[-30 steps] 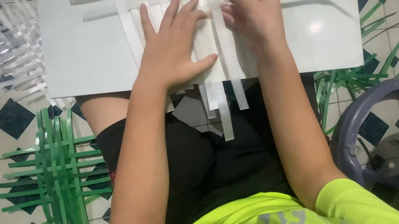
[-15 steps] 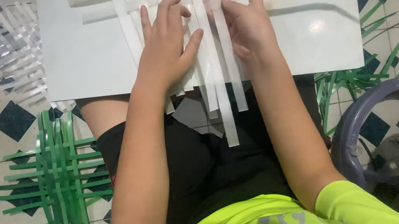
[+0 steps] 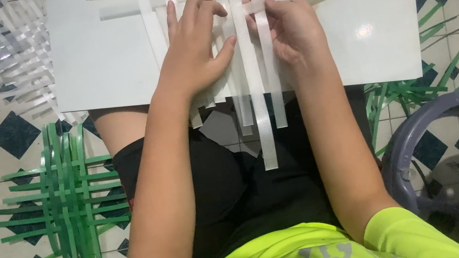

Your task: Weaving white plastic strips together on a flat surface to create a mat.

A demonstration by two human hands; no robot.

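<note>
**White strips on the board, both hands on the weave**

Tiled floor (image 3: 9, 136), white with dark blue diamonds; I see a person seated on it with a white board (image 3: 103, 69) across the lap.

Far left, a loose white woven mat (image 3: 17, 64) lies on the tiles, with a green woven mat (image 3: 66, 201) below it.

On the board, a weave of white strips (image 3: 254, 88) runs away from the body, crossed by horizontal ones near the top; several ends hang over the near edge.

My left hand (image 3: 193, 52) lies flat, fingers spread, pressing the strips down, gripping nothing. My right hand (image 3: 287, 28), just beside it, pinches one horizontal strip between thumb and fingertips.

Right: loose green strips (image 3: 413, 87) scattered on the tiles, then a grey plastic basin (image 3: 404, 144) at the corner.
</note>
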